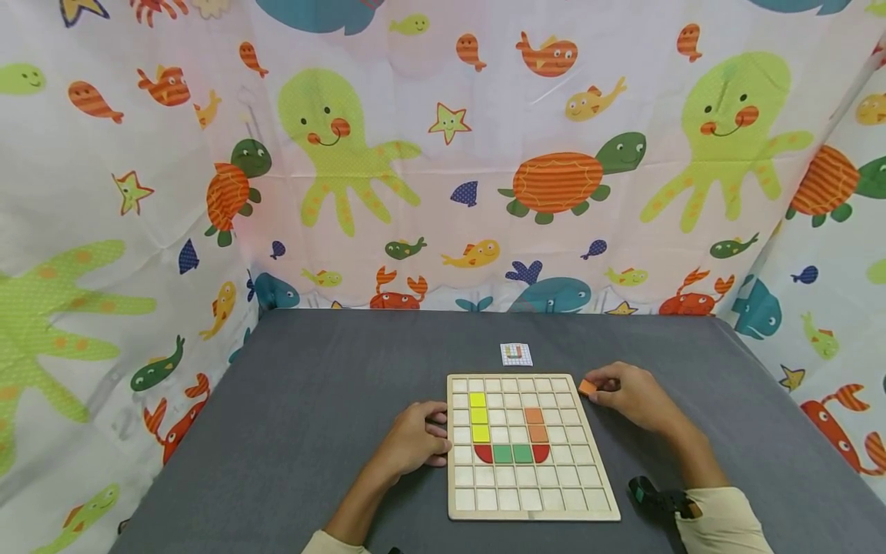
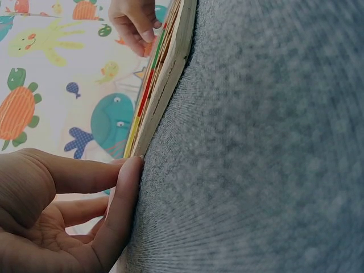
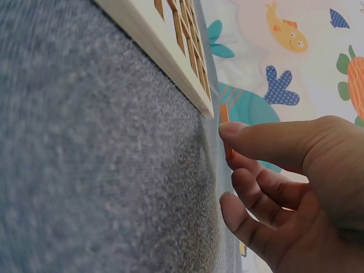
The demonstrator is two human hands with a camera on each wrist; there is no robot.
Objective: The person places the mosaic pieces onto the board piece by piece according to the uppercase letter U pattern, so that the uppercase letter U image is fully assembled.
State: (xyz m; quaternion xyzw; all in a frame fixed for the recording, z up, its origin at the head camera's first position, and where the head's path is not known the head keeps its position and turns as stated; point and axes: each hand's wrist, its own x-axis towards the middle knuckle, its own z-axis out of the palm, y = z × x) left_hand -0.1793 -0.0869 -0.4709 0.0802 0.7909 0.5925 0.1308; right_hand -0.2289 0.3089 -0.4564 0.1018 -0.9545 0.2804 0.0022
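In the head view a wooden grid board (image 1: 505,498) lies on the table. Set in its cells are yellow tiles (image 1: 479,415) at the left, orange tiles (image 1: 536,425) at the right, and green tiles (image 1: 513,454) between two red tiles with a rounded corner (image 1: 541,453). At the board's left edge my left hand (image 1: 414,438) holds the rim with thumb and a finger, seen close in the left wrist view. Just off the far right corner, my right hand (image 1: 635,394) pinches an orange tile (image 3: 228,149) between thumb and fingers.
Behind the board lies a small white card (image 1: 516,354) with a coloured grid pattern. A grey cloth (image 1: 332,369) covers the table. Around it hangs a curtain (image 1: 443,161) printed with sea animals. A dark strap with a small device (image 1: 654,496) is on the right wrist.
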